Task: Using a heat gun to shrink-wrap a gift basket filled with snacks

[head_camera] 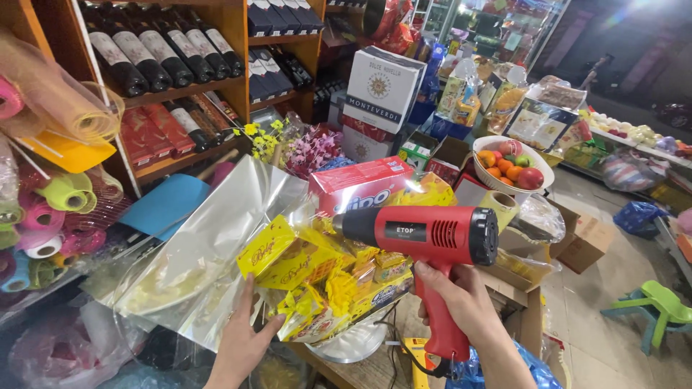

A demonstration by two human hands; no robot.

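Your right hand [461, 299] is gripping the handle of the red heat gun [425, 241], its fingers closed round it and its nozzle pointing left at the wrapped gift basket [324, 277]. Your left hand [245, 338] is pressing spread fingers against the clear wrapping film [209, 245] beside the yellow boxes. You seem to be shrinking the film; next, keep the nozzle moving and off your fingers.

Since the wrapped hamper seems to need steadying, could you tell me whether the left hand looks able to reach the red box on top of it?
Probably yes. The left hand already presses the clear wrap low on the hamper, and the red box sits just above, though under the film; the heat gun in the right hand partly crosses the path.
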